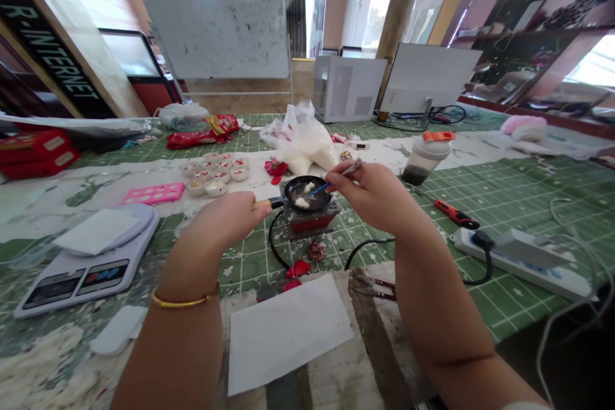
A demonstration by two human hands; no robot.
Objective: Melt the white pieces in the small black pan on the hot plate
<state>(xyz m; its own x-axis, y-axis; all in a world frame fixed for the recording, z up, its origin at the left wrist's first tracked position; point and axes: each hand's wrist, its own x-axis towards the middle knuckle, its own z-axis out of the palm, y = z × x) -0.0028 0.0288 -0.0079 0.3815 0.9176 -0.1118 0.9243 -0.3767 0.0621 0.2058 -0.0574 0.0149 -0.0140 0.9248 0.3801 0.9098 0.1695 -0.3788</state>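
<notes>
My left hand (228,221) is closed around the wooden handle of a small black frying pan (315,180). The pan sits on a small hot plate (307,224) with a red front. Soft white lumps (302,203) lie in clear liquid inside it. From the right, my right hand (369,192) pinches a thin blue stick (319,189), its lower end among the lumps in the pan. A whitish upper part of the stick shows above my fingers. Just behind the pan stands a clear plastic bag (307,144) of white material.
Left are a kitchen scale (139,250), a pink mold (154,193) and several small filled cups (216,188). Right are a shaker bottle (427,157), a red-and-black tool (456,213) and a power strip (533,269) with cords. White paper (291,333) and red petals (298,268) lie in front.
</notes>
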